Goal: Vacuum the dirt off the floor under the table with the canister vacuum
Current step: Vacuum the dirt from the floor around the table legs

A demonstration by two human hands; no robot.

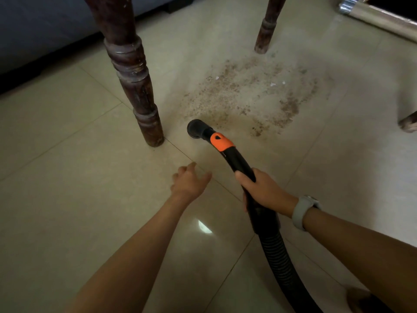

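Left hand (190,180) loose-fingered, hovering; right hand (262,190) curled in grip.

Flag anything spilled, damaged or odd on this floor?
Yes: a wide patch of brown gritty dirt with a few white flecks is scattered over the beige floor tiles between the dark turned wooden table legs. The black vacuum nozzle sits at its near edge, the patch mostly uncleaned. The legs look scuffed.

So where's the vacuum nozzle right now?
In the head view the nozzle sits low at centre frame, at the near-left edge of the dirt patch and just right of the nearest table leg.
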